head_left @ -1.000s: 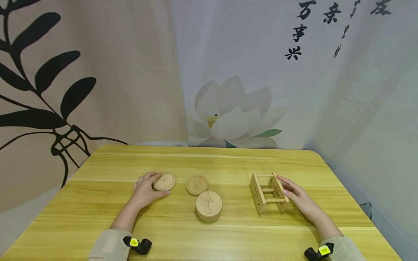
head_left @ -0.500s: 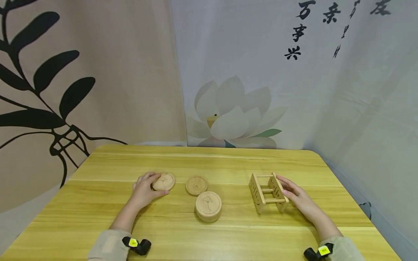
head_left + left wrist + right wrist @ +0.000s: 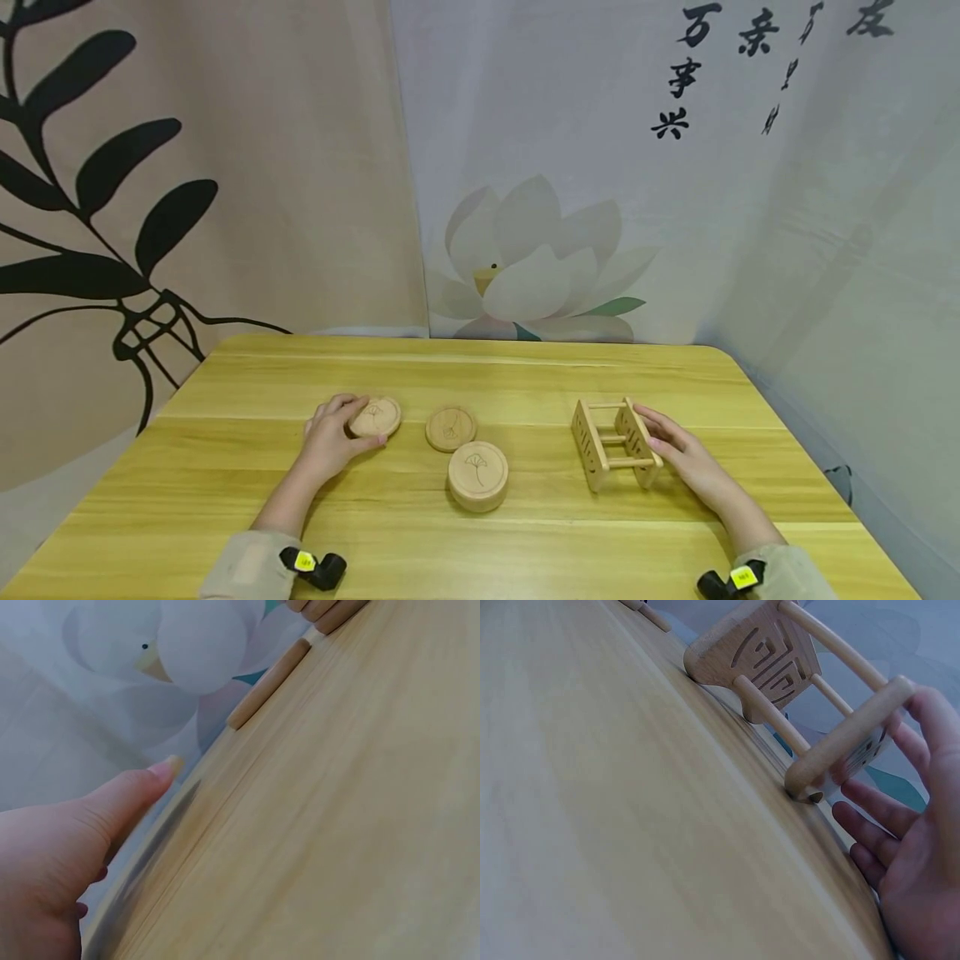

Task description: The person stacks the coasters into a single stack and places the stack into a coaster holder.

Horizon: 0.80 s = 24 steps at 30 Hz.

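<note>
My left hand [image 3: 330,437] spans a round wooden coaster [image 3: 377,416] at the table's left, thumb on its near edge and index finger on its far edge. A plant motif is engraved on top. In the left wrist view the thumb [image 3: 139,791] hides this coaster. To the right, my right hand [image 3: 686,454] holds the right side panel of a wooden coaster rack [image 3: 617,444] between thumb and fingers. The rack stands on the table, its two cut-out panels joined by rods. Other fingers [image 3: 877,817] of that hand lie loosely beside the panel.
Between the hands lie a single flat coaster [image 3: 451,428] and, nearer, a stack of coasters [image 3: 478,476] topped with a ginkgo-leaf engraving. The yellow wooden table [image 3: 525,550] ends at a printed cloth backdrop [image 3: 540,250]. Each sleeve carries a black wrist camera.
</note>
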Each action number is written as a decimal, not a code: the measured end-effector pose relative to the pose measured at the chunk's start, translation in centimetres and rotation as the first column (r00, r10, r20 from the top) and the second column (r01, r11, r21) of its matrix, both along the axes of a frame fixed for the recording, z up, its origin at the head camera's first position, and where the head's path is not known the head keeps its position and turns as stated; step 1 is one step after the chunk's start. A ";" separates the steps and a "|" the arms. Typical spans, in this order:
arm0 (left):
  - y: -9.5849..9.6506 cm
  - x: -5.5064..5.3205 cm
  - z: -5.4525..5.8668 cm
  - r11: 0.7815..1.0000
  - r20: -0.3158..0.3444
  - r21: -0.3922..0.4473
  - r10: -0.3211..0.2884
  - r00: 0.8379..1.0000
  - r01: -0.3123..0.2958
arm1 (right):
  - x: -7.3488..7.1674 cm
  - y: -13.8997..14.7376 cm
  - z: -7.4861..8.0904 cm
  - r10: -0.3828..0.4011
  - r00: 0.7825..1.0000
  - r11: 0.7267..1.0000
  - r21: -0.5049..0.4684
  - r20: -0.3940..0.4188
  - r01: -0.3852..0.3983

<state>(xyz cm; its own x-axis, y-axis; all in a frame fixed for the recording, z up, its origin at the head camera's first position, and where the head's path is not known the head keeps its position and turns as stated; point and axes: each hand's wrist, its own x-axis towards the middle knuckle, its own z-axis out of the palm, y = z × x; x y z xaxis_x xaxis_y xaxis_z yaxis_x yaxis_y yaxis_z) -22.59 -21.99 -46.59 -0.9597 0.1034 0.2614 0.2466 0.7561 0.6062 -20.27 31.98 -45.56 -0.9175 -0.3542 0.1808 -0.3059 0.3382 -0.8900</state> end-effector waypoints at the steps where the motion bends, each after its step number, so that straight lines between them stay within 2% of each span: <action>1: 0.0 0.0 0.0 1.000 -0.005 0.005 -0.003 1.000 0.003 | 0.0 0.0 0.0 0.000 1.000 1.000 0.000 0.002 0.000; 14: 1.3 0.5 0.6 0.995 -0.069 0.091 -0.043 0.997 0.049 | 0.0 -0.1 0.0 0.002 1.000 1.000 -0.001 0.014 -0.002; 24: 2.7 1.0 1.4 0.990 -0.091 0.115 -0.078 0.993 0.088 | -0.1 0.0 -0.1 -0.006 1.000 1.000 0.007 0.006 0.006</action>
<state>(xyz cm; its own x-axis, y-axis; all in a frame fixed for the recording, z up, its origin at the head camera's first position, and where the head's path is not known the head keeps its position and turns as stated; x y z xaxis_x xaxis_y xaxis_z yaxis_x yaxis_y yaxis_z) -21.55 -19.25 -45.24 -0.9227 0.1449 0.3574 0.3601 0.6552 0.6641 -20.37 31.99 -45.65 -0.9209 -0.3496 0.1725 -0.2980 0.3462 -0.8896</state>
